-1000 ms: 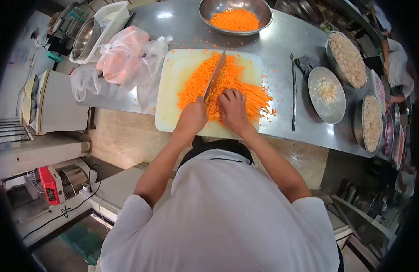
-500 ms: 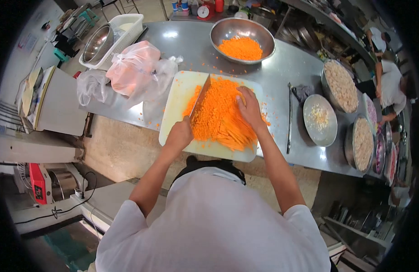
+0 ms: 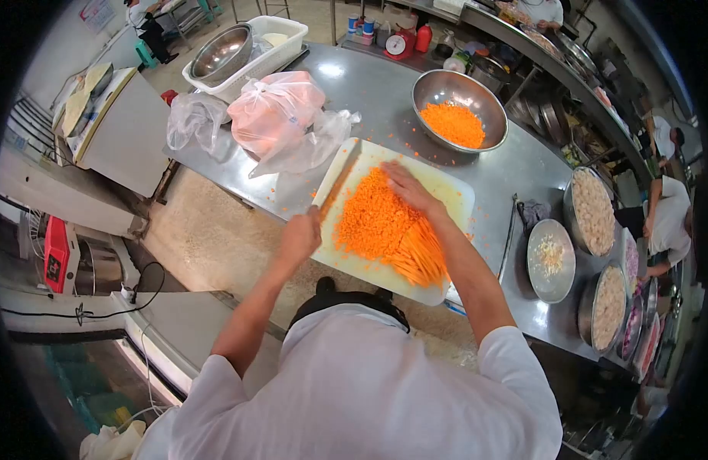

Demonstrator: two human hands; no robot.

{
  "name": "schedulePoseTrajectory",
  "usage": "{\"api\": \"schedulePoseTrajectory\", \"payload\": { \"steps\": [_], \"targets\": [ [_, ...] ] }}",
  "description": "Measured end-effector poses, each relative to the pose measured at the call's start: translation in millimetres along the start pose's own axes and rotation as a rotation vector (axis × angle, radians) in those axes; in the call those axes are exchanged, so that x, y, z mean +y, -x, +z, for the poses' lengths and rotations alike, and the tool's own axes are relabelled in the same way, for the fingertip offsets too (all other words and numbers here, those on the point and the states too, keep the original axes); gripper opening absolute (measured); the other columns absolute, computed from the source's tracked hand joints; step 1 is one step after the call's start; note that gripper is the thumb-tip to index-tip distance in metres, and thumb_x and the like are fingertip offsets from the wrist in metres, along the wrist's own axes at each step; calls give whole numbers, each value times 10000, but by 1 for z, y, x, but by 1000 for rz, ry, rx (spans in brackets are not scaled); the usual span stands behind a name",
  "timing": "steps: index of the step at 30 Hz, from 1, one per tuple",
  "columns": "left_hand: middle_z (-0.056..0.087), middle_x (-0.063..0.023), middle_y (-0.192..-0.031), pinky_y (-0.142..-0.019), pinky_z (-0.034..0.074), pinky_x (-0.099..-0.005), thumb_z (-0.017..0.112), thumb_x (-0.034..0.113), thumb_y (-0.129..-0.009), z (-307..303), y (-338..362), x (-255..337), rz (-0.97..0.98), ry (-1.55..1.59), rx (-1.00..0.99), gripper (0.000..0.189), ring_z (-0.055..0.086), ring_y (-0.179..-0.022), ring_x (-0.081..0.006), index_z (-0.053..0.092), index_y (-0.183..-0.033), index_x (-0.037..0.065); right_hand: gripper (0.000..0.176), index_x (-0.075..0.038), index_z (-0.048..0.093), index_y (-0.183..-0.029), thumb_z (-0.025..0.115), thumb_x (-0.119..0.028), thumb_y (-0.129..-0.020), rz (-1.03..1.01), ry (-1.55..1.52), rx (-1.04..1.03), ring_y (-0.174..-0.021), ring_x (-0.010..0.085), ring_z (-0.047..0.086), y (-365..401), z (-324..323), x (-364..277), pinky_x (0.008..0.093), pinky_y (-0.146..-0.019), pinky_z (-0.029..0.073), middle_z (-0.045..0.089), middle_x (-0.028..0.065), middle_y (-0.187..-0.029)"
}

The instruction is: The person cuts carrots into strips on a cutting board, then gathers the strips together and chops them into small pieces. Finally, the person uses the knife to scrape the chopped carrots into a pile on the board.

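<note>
My left hand [image 3: 300,236] is closed round the handle of a cleaver [image 3: 340,178]. Its blade stands along the left side of a white cutting board [image 3: 455,193], a little apart from the carrot pile. Finely diced carrot [image 3: 373,218] covers the board's middle, and longer carrot strips [image 3: 419,257] lie together toward the near right. My right hand [image 3: 411,189] rests at the far side of the diced carrot, fingers stretched out and touching it. Beyond the board, a steel bowl [image 3: 488,103] contains more diced carrot.
A plastic bag [image 3: 276,111] with orange-pink contents lies behind the board, beside a white basket [image 3: 289,32] carrying a metal bowl [image 3: 222,55]. On the right stand a bowl of chopped pieces [image 3: 552,287] and larger bowls of pale food [image 3: 591,211]. Co-workers [image 3: 668,218] stand farther right.
The cleaver has moved away from the carrot to the board's left side. My right hand has shifted to the pile's far edge, fingers stretched. The whole view has turned.
</note>
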State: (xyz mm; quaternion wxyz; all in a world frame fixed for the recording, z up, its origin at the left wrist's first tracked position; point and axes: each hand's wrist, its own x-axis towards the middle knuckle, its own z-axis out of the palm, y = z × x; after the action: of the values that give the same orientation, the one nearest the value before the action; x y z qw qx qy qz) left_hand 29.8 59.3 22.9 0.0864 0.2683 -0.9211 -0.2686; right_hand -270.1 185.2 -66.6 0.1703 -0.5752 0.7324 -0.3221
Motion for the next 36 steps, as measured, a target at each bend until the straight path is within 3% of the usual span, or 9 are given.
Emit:
{"api": "schedulePoseTrajectory", "payload": {
  "steps": [2, 5, 8, 11, 14, 21, 23, 27, 36],
  "targets": [
    [576, -291, -639, -573, 490, -522, 477, 39, -846, 5, -18, -20, 67, -83, 81, 100, 615, -651, -445, 517, -868, -49, 459, -73, 483, -1355, 413, -343, -990, -13, -320, -194, -1399, 286, 264, -4, 6, -19, 407, -1145, 200, 351, 137, -1485],
    [582, -293, -645, -571, 486, -532, 478, 67, -853, 24, -29, -25, 88, -218, 61, 126, 609, -636, -455, 502, -905, -45, 398, -47, 582, -1237, 442, -315, -979, -64, -404, -322, -1312, 252, 414, 5, -15, -52, 379, -1099, 300, 512, 126, -1357],
    [586, -268, -613, -563, 503, -520, 462, 70, -855, 41, -22, 1, 151, -207, -35, 142, 620, -609, -433, 497, -937, -40, 364, -24, 628, -1141, 458, -295, -967, -10, -420, 4, -1214, 280, 500, 37, -35, -41, 397, -1042, 364, 586, 147, -1241],
    [581, -274, -600, -555, 509, -493, 491, 20, -793, 54, -18, 23, 277, -234, -139, 150, 624, -595, -420, 487, -911, -72, 329, -8, 634, -1095, 473, -256, -951, 318, 22, 227, -1149, 321, 517, 83, -48, -19, 405, -1000, 389, 585, 170, -1199],
    [573, -267, -592, -543, 491, -502, 491, 38, -821, 40, -18, 42, 333, -172, -177, 134, 608, -574, -425, 498, -911, -61, 314, -4, 621, -1114, 472, -219, -942, 331, 162, 284, -1115, 354, 514, 125, -24, -21, 406, -976, 402, 575, 186, -1179],
    [565, -277, -608, -558, 473, -530, 506, 45, -836, 30, -5, 103, 280, 28, -278, 112, 597, -604, -444, 498, -876, -59, 201, 0, 573, -1041, 540, -119, -883, 387, 49, 723, -1022, 361, 529, 143, 7, -69, 425, -879, 440, 584, 175, -1055],
    [567, -288, -624, -567, 475, -531, 497, 37, -834, 68, -18, 91, 311, 12, -310, 115, 601, -622, -449, 503, -884, -67, 170, -11, 555, -1003, 555, -105, -861, 400, 175, 729, -987, 353, 527, 138, 14, -75, 428, -847, 441, 568, 165, -1012],
    [571, -299, -638, -578, 478, -533, 474, 11, -821, 36, -26, 118, 351, -72, -387, 118, 603, -627, -455, 503, -894, -78, 153, -44, 533, -938, 588, -83, -800, 413, 423, 701, -919, 319, 515, 130, 16, -86, 431, -782, 434, 522, 135, -927],
    [576, -321, -684, -601, 462, -535, 458, 19, -843, 54, -36, 122, 387, -123, -462, 102, 609, -660, -454, 490, -900, -59, 243, -40, 547, -983, 622, -60, -752, 403, 414, 687, -940, 323, 506, 130, 14, -87, 434, -781, 432, 530, 120, -982]
  ]
}}
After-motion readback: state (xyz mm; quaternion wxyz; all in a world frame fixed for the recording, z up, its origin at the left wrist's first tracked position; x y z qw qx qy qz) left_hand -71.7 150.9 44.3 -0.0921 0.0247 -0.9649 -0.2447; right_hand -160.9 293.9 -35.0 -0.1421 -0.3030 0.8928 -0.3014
